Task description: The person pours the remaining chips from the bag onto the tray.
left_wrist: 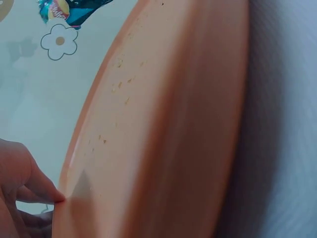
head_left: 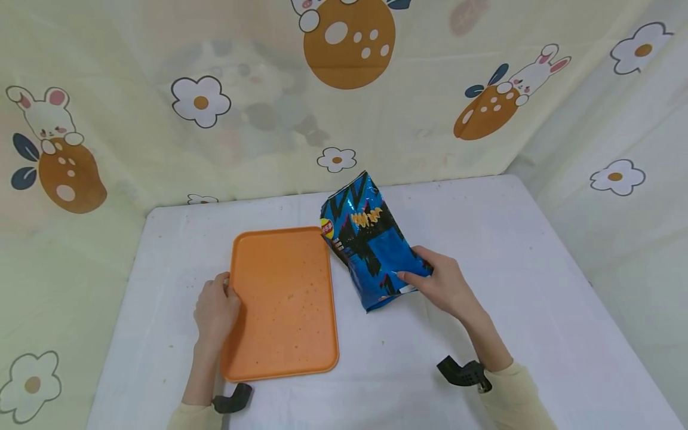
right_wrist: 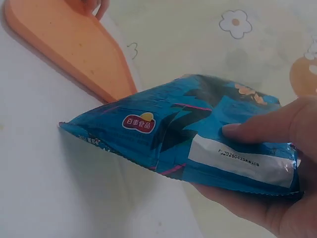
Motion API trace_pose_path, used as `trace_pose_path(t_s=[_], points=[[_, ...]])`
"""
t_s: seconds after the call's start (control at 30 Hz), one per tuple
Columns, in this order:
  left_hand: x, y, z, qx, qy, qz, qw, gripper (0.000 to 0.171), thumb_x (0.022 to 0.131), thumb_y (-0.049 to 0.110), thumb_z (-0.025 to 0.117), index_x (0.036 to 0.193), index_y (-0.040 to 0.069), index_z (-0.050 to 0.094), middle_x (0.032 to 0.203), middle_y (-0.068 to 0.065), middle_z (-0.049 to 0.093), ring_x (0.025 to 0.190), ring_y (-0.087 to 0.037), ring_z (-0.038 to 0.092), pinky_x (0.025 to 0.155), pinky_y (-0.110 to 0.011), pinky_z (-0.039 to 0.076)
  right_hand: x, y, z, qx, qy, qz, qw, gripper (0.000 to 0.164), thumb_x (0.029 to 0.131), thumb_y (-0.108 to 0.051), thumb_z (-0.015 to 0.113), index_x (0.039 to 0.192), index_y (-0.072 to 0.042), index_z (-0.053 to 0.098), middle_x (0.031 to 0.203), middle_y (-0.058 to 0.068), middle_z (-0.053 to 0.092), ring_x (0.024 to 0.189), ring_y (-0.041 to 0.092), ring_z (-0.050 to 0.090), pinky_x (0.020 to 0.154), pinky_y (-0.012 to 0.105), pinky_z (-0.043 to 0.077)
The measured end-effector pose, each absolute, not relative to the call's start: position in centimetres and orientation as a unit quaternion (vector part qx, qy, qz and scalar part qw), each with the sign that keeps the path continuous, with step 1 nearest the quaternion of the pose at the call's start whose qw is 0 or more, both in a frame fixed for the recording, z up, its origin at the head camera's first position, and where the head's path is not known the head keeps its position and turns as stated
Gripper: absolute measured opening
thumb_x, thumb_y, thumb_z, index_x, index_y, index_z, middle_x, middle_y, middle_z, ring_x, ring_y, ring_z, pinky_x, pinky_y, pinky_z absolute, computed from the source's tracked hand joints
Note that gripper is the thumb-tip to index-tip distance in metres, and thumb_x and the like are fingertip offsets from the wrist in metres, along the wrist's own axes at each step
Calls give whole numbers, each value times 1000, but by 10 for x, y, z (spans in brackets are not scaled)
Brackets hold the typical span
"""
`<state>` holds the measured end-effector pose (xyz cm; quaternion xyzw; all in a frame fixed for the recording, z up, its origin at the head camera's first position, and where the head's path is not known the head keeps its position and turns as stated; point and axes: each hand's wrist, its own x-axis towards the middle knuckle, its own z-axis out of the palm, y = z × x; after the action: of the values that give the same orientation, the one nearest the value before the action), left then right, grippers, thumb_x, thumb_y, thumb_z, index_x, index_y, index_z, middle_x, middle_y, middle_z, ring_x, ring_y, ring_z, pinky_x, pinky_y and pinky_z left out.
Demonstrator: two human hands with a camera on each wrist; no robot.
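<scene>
An orange rectangular tray (head_left: 285, 298) lies in the middle-left of the table, with small crumbs scattered over it. My left hand (head_left: 216, 307) holds its left rim; in the left wrist view the thumb (left_wrist: 45, 186) lies at the tray's edge, with the other fingers partly hidden. A blue and black chip bag (head_left: 371, 245) tilts just right of the tray, its upper left corner by the tray's top right corner. My right hand (head_left: 443, 283) grips the bag's lower right end, thumb on the front and fingers behind. The bag's opening cannot be made out.
A white-covered table (head_left: 484, 227) extends around the tray, with a few specks on it. Behind it hangs a cream curtain (head_left: 258, 161) printed with rabbits and flowers. Black wrist mounts (head_left: 463, 373) sit on both forearms.
</scene>
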<state>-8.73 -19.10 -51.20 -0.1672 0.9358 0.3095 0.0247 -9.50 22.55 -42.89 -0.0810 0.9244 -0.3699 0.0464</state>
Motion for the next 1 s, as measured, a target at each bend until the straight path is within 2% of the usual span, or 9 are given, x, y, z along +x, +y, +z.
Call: trace_pose_path(t_s=[0.3, 0.53, 0.77, 1.0], points=[[-88, -193, -513, -164, 938, 306, 22, 44, 103, 9, 43, 144, -4, 51, 114, -29, 60, 86, -39, 61, 73, -54, 52, -101, 214, -409, -206, 924, -322, -11, 34, 91, -7, 76, 124, 0, 69, 108, 15, 76, 86, 22, 71, 70, 34, 56], [-88, -193, -512, -165, 937, 307, 21, 44, 103, 10, 43, 144, -4, 51, 113, -28, 60, 84, -37, 60, 72, -53, 51, -106, 204, -394, -304, 911, -274, -47, 33, 89, 0, 75, 121, 1, 69, 114, 14, 75, 93, 24, 74, 77, 40, 60], [-89, -192, -512, -170, 937, 304, 24, 44, 103, 10, 43, 144, -3, 51, 113, -27, 60, 88, -38, 60, 75, -54, 51, -109, 194, -384, -369, 908, -185, -75, 32, 86, -1, 79, 118, -5, 70, 107, 9, 75, 83, 20, 72, 69, 36, 59], [-89, -192, -513, -166, 938, 305, 22, 44, 103, 11, 43, 144, -2, 51, 115, -27, 60, 90, -39, 60, 76, -56, 51, -113, 187, -377, -409, 896, -153, -74, 32, 88, -4, 78, 118, -8, 69, 104, 7, 75, 77, 17, 69, 66, 33, 58]])
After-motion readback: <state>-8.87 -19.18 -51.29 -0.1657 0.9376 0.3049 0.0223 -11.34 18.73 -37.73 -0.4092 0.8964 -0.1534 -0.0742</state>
